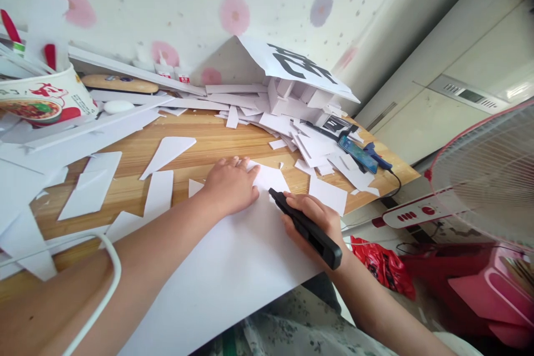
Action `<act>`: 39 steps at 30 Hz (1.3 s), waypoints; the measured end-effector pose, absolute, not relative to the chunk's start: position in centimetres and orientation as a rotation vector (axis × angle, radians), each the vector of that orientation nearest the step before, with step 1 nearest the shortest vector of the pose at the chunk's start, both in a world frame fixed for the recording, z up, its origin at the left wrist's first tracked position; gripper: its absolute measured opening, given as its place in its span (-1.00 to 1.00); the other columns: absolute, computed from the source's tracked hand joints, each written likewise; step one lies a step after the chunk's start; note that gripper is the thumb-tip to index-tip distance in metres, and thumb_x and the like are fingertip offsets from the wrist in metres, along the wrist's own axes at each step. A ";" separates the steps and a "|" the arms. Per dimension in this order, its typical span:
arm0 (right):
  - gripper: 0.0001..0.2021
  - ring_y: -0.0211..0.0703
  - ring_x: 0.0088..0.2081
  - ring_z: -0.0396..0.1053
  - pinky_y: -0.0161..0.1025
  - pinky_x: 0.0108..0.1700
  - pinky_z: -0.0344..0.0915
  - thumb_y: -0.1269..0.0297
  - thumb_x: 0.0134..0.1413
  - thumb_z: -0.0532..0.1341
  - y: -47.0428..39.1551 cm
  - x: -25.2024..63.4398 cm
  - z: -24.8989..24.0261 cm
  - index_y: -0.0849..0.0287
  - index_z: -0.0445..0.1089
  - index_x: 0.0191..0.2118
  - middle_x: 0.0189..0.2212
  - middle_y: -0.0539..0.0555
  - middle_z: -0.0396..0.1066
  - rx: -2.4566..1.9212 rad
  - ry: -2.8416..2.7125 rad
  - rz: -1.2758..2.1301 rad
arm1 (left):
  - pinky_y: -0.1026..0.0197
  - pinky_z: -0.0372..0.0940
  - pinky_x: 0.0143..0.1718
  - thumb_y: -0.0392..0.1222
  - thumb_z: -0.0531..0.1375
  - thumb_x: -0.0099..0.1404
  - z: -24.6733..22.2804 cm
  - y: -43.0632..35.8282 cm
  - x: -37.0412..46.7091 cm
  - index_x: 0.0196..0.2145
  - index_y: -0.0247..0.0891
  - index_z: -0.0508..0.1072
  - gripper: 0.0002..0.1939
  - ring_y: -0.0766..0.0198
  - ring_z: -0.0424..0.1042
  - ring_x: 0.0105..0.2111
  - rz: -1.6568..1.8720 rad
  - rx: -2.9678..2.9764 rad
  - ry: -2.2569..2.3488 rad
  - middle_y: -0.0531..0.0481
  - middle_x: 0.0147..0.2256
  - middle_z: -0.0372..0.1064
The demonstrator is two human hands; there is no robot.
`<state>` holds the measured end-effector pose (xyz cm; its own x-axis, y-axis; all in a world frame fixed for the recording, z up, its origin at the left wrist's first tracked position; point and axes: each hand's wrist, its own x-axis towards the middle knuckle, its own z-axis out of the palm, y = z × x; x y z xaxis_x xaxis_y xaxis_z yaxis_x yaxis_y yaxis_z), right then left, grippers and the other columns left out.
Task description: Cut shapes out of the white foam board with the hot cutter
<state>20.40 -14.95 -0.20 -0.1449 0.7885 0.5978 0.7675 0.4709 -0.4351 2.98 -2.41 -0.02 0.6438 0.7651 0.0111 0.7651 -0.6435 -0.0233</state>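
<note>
A large white board (233,272) lies over the front of the wooden table and juts past its near edge. My left hand (231,186) rests flat on the board's far part with its fingers spread. To its right, my right hand (319,217) is wrapped around a black utility knife (306,228). The knife's front end points away from me and to the left, close to the board. I cannot make out its blade. Beyond the hands stands a white paper model (296,97) under a sheet with black markings (302,64).
White offcuts (95,183) lie left, more by the model. A paper tub (45,94) with tools stands far left. A phone (359,154) and a blue glue gun (377,158) lie at the right edge. A fan (492,178) stands right. A white cable (114,267) crosses my left forearm.
</note>
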 end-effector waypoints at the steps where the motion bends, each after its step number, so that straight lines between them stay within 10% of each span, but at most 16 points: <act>1: -0.76 0.00 -0.18 0.55 -0.12 -0.18 0.52 0.41 0.02 0.25 -15.1 20.4 -0.2 0.10 0.37 -0.13 -0.17 0.22 0.53 -1.304 -1.909 0.031 | -0.12 0.07 0.14 -0.01 -0.02 0.32 0.0 -2.4 3.0 0.21 -0.18 0.26 -0.46 -0.06 0.16 0.21 0.002 -2.824 -1.315 -0.24 0.26 0.14; 39: -0.68 -0.11 -0.23 0.56 -0.28 -0.23 0.52 0.49 -0.03 0.24 -25.8 20.0 0.7 0.16 0.35 -0.09 -0.15 0.24 0.53 -1.411 -1.936 -0.038 | -0.16 0.09 0.09 -0.05 -0.08 0.31 -0.5 -2.1 3.2 0.25 -0.24 0.22 -0.41 -0.15 0.17 0.20 0.058 -2.784 -1.279 -0.31 0.26 0.12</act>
